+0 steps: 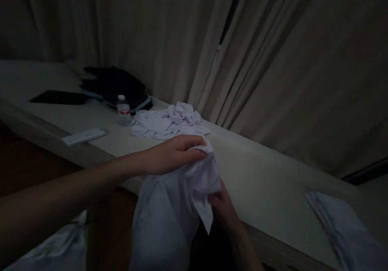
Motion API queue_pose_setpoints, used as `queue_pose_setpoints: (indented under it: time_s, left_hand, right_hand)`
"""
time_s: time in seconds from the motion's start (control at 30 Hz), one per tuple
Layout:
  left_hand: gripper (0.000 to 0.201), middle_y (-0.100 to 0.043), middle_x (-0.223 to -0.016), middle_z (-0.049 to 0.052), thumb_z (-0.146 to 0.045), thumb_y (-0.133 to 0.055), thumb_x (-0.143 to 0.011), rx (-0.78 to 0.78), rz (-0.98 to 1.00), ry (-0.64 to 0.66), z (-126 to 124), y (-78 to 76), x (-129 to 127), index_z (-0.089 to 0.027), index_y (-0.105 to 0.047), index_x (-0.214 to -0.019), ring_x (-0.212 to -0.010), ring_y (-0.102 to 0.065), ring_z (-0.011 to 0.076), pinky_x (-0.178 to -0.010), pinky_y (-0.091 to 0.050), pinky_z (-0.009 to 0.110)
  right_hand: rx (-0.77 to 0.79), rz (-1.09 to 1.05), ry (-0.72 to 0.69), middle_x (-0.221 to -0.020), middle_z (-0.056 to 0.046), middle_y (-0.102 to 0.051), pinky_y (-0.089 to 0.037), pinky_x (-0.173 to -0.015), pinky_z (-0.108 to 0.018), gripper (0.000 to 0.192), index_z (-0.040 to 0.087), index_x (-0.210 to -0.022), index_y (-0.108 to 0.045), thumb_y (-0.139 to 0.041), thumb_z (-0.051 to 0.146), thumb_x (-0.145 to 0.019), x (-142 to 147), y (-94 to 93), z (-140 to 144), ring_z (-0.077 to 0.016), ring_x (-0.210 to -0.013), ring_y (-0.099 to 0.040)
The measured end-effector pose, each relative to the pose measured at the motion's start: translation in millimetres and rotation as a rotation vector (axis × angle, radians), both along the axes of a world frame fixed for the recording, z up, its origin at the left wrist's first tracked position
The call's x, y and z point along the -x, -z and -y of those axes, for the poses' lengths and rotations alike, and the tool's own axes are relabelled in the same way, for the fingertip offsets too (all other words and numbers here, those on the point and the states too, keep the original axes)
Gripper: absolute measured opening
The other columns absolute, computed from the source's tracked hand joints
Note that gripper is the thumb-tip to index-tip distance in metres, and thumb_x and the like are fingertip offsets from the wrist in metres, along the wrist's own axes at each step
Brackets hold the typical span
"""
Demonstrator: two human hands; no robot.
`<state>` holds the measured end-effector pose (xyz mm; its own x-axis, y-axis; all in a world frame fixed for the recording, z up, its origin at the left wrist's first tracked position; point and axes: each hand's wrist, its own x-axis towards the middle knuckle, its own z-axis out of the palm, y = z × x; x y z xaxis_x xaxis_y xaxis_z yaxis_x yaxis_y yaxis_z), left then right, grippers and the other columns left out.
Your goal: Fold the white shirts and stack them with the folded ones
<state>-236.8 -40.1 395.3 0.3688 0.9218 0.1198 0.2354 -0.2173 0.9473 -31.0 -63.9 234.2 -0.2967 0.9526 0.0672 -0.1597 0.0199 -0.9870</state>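
My left hand (171,155) reaches in from the left and pinches the top edge of a white cloth (172,210) that hangs down in front of me. Below and to the right, my right hand (222,208) grips the same cloth from underneath, partly hidden by its folds. Both hands hold it just in front of the pale table's (266,182) near edge. Farther back on the table lies a crumpled pile of white cloths (169,121).
A small water bottle (123,110) stands left of the pile. Behind it lie a dark bag (117,85) and a flat black item (59,97). A white remote (84,136) rests near the edge. Folded white cloth (339,222) lies at right. Beige curtains (273,60) hang behind.
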Motion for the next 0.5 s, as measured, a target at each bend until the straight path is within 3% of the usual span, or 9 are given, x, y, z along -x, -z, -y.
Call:
queue_pose_setpoints:
  time_s: [0.07,0.13,0.2,0.33,0.4,0.5]
  left_hand:
    - [0.019,-0.063,-0.077,-0.003,-0.034,-0.056,-0.076,-0.101,-0.112,0.145,-2.7,15.4,17.9,-0.018,-0.065,-0.082,-0.076,-0.057,0.0144,-0.069,-0.044,0.022]
    - [0.020,-0.061,-0.079,-0.003,-0.033,-0.049,-0.083,-0.209,-0.202,0.213,-6.5,20.4,33.6,-0.019,-0.062,-0.087,-0.076,-0.055,0.0123,-0.069,-0.042,0.021]
    - [0.020,-0.061,-0.081,-0.004,-0.031,-0.045,-0.086,-0.288,-0.282,0.259,-11.0,18.5,49.2,-0.019,-0.060,-0.089,-0.076,-0.055,0.0112,-0.068,-0.041,0.021]
    - [0.022,-0.062,-0.082,-0.003,-0.035,-0.043,-0.088,-0.355,-0.384,0.086,-12.3,23.9,79.8,-0.021,-0.060,-0.090,-0.079,-0.057,0.0125,-0.070,-0.041,0.022]
    - [0.024,-0.064,-0.086,-0.002,-0.039,-0.045,-0.088,-0.311,-0.354,-0.070,-2.9,47.0,89.3,-0.023,-0.061,-0.095,-0.082,-0.059,0.0137,-0.072,-0.043,0.024]
    - [0.027,-0.064,-0.106,0.000,-0.038,-0.047,-0.088,-0.178,-0.144,-0.383,28.3,115.8,90.1,-0.026,-0.055,-0.111,-0.095,-0.060,0.0144,-0.081,-0.046,0.025]
  right_hand:
    - [0.031,0.013,-0.130,-0.124,-0.006,-0.059,-0.043,-0.095,-0.037,0.073,0.026,-0.119,-0.051,-0.076,0.053,-0.057,31.6,21.7,-1.1,-0.0234,-0.111,-0.055]
    - [0.123,0.100,-0.135,-0.118,-0.006,-0.063,-0.045,-0.090,-0.036,0.065,0.024,-0.113,-0.056,-0.072,0.058,-0.060,55.9,31.5,-5.0,-0.0236,-0.106,-0.058]
    - [0.207,0.210,-0.071,-0.099,-0.006,-0.069,-0.049,-0.079,-0.033,0.051,0.021,-0.102,-0.062,-0.065,0.059,-0.067,65.8,30.5,-13.5,-0.0223,-0.091,-0.062]
    - [0.142,0.337,0.208,-0.071,0.001,-0.065,-0.045,-0.057,-0.025,0.041,0.020,-0.086,-0.062,-0.061,0.058,-0.070,46.2,5.5,-32.8,-0.0149,-0.064,-0.057]
    - [0.106,0.392,0.398,-0.067,0.003,-0.061,-0.041,-0.052,-0.023,0.040,0.021,-0.084,-0.060,-0.058,0.059,-0.071,26.1,-13.2,-34.2,-0.0128,-0.058,-0.053]
    - [0.176,0.519,0.614,-0.062,0.004,-0.057,-0.039,-0.047,-0.024,0.037,0.024,-0.082,-0.057,-0.053,0.060,-0.073,-5.1,-38.1,-24.5,-0.0132,-0.052,-0.049]
